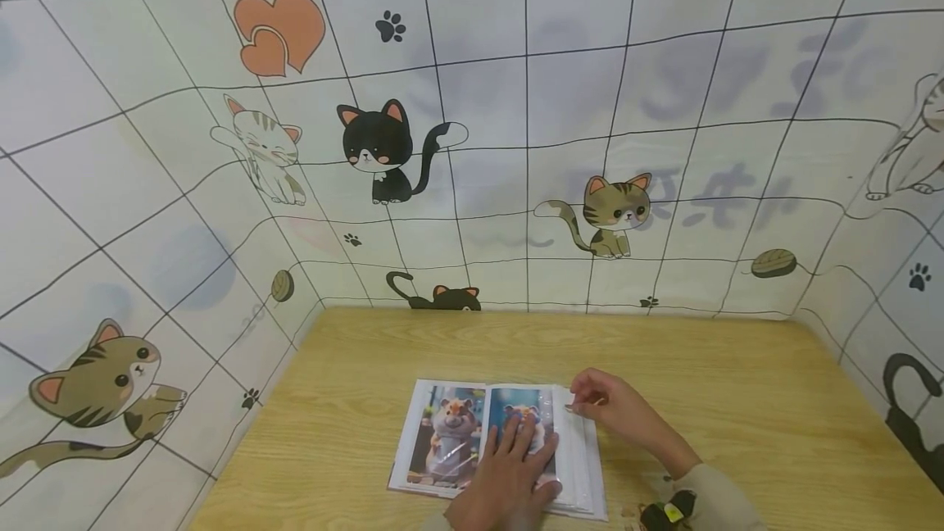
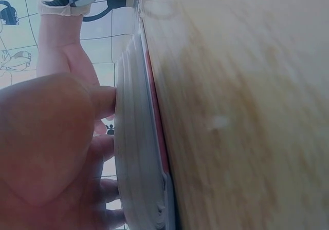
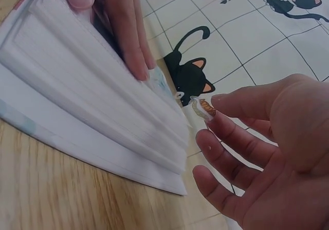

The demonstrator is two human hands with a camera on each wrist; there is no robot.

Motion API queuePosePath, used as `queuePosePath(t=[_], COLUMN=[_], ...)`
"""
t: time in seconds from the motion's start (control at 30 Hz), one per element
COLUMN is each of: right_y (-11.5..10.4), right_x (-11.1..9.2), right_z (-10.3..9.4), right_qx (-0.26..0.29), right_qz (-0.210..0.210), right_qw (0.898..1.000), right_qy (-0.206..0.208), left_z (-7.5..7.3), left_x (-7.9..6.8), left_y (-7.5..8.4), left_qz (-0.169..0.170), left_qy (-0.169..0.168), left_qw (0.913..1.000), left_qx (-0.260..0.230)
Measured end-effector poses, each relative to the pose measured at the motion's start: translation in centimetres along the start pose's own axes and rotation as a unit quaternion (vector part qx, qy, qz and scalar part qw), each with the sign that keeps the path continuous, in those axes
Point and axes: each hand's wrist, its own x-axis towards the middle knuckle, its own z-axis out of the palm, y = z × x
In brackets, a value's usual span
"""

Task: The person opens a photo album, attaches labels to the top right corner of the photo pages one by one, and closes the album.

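Note:
A photo album (image 1: 583,465) lies spread on the table, with a cartoon hamster picture (image 1: 451,441) on its left page. Another animal picture on the right page is partly hidden by my left hand (image 1: 509,461), which rests on it with fingers spread. Beyond the album's right edge is my right hand (image 1: 608,404). Its thumb and forefinger pinch a small brown-and-white sticker-like piece (image 3: 204,109) with a clear edge, seen best in the right wrist view. The album's thick stack of white page edges (image 2: 136,132) shows in the left wrist view.
The wooden table (image 1: 354,351) meets a cloth-like wall (image 1: 494,228) with cat drawings and grid lines at the back and sides. A few small patterned bits (image 1: 630,512) show near my right sleeve (image 1: 719,502); what they are is unclear.

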Motion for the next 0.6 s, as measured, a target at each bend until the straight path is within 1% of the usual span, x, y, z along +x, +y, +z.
queuePosePath(t=[0.1, 0.3, 0.6], right_y=[0.1, 0.4, 0.9], right_x=[0.2, 0.8, 1.3], right_z=[0.1, 0.5, 0.9], right_qx=[0.007, 0.019, 0.017], right_qz=[-0.002, 0.011, 0.006], right_qw=[1.000, 1.000, 1.000], right_qy=[-0.001, -0.005, -0.004], left_z=[0.0, 0.0, -0.1], left_x=[0.0, -0.1, -0.1], left_y=[0.0, 0.0, -0.1], left_qz=[0.000, 0.002, 0.002], left_qy=[0.002, 0.001, -0.007], left_qw=[1.0000, 1.0000, 0.9998], left_qx=[-0.003, -0.008, -0.020])
